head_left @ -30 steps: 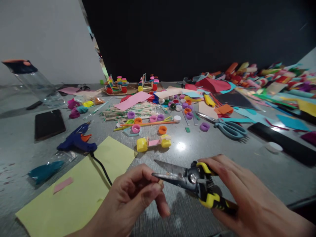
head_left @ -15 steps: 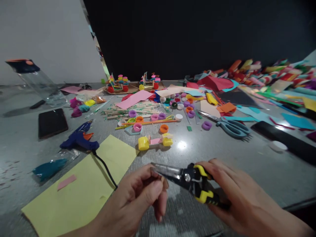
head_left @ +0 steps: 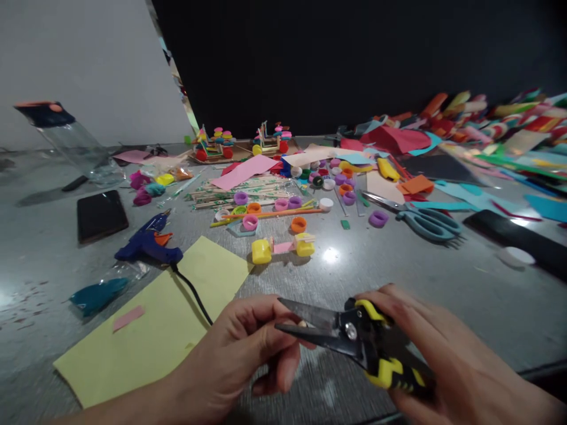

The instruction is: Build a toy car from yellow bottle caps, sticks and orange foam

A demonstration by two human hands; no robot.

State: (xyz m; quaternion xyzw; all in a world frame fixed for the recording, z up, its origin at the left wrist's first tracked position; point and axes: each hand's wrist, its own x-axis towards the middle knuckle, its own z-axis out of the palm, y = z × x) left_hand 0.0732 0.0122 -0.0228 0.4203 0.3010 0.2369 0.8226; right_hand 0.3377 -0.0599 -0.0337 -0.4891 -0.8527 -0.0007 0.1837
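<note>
Grey table (head_left: 328, 280), black panel (head_left: 332, 59) behind. Right hand (head_left: 447, 354): curled round spread snips (head_left: 351, 331). Left hand (head_left: 248, 348): pinched on small piece (head_left: 303, 323), perhaps wooden.

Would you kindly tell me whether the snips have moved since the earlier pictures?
Yes, slightly: the snips sit farther from the nearest orange ring, toward the person.
</note>
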